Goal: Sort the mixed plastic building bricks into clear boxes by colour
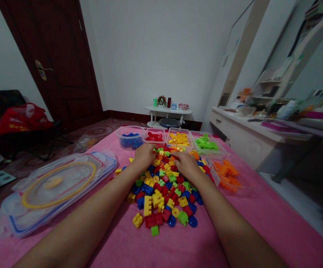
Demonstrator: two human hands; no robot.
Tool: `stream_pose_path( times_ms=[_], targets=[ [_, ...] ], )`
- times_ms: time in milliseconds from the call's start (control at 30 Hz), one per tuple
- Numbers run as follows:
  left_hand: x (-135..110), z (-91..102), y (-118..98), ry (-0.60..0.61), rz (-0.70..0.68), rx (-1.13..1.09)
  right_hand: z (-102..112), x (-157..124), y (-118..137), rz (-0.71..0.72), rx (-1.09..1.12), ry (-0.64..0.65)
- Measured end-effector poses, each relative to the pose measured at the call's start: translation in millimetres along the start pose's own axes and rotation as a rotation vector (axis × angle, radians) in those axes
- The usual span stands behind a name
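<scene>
A large heap of mixed toy building blocks point(164, 182) in red, yellow, blue and green lies on the pink cloth. My left hand point(145, 153) reaches over the far left of the heap, just in front of the blue and red tubs; its fingertips are mostly hidden. On the far right side of the heap, my right hand point(186, 163) points inward over the blocks. Its thumb and forefinger are apart, and I make out nothing held between them. Clear tubs behind the heap hold blue blocks point(130, 139), red blocks point(154, 137), yellow blocks point(178, 139) and green blocks point(206, 142).
A clear tub of orange blocks point(228, 173) sits right of the heap. Stacked clear plastic lids point(61, 182) lie on the left of the pink-covered table point(264, 219). Beyond stand a small white table point(168, 110), a dresser point(242, 130) and a red bag point(24, 118).
</scene>
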State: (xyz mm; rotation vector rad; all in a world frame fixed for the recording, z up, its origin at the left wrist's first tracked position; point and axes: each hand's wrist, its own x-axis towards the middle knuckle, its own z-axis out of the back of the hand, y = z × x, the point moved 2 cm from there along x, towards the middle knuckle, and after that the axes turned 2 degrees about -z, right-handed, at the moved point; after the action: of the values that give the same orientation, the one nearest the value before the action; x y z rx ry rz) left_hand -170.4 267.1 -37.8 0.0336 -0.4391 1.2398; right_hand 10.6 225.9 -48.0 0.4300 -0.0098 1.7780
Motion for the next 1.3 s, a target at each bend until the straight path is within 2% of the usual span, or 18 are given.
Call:
stream_pose_path(
  times_ms=[233,367,467,700,867,933,1033,1167,1300],
  targets=[
    [0.1,-0.3,0.2,-0.020,-0.022,0.020,2.3,0.1,0.0,-0.005,-0.023,-0.037],
    [1.7,-0.3,2.0,-0.001,-0.027,-0.016,3.4,-2.2,9.8,0.035,-0.037,-0.078],
    [5.1,-2.6,4.7,0.017,-0.033,-0.040,0.2,-2.8,21.4,0.104,-0.043,-0.058],
    [12.1,-8.8,7.9,0.014,-0.106,-0.088,-0.7,-2.6,39.1,0.141,-0.096,-0.006],
    [15.2,3.4,6.8,-0.002,-0.094,-0.115,0.8,-3.6,39.7,0.162,-0.074,-0.058],
    [16.3,11.7,4.8,0.012,-0.090,-0.204,2.8,-2.9,35.9,0.128,-0.009,-0.127],
    [15.5,21.6,-0.9,0.131,-0.058,-0.499,9.2,-0.9,29.7,0.056,0.168,-0.205],
    [10.4,28.6,-10.2,0.264,-0.009,-0.834,18.3,0.9,29.6,0.083,0.396,-0.144],
    [11.9,23.3,-10.2,0.230,-0.050,-0.868,20.7,1.4,34.1,0.105,0.465,-0.096]
  ],
)
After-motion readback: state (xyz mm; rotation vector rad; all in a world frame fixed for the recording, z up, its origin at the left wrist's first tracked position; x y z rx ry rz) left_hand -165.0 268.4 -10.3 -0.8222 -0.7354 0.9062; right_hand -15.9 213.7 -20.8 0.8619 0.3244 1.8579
